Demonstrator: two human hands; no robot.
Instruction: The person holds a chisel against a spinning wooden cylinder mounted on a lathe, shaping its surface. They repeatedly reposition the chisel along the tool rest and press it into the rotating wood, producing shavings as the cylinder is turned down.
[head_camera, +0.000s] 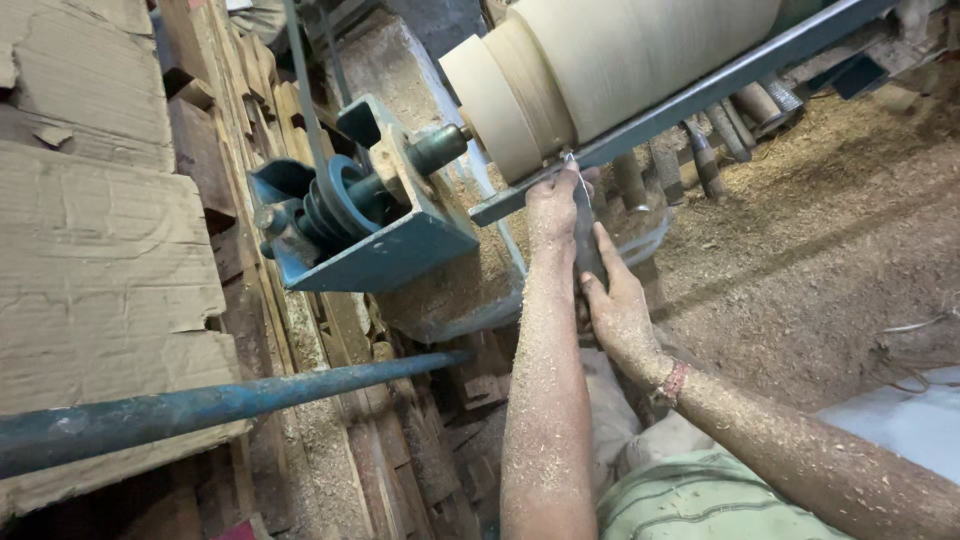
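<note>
Both hands gripped a dark turning chisel (583, 232): the left hand (553, 205) closed near its tip, pressed against the blue tool rest (680, 105), the right hand (618, 310) wrapped around the handle below. The tip met the pale wooden cylinder (600, 60) on the lathe — by the blue pulley bracket (370, 230). Sawdust (thick on both forearms) covered the floor (830, 240).

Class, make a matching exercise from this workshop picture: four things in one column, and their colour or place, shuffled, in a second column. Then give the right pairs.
Things:
1. wooden cylinder
2. long pipe
3. cardboard
4. thread band

Descriptions:
A. red, on the right wrist
B. pale cream, mounted on the lathe
C. brown, torn, at far left
D. blue, running low across the left side

Pairs: 1-B, 2-D, 3-C, 4-A
</note>
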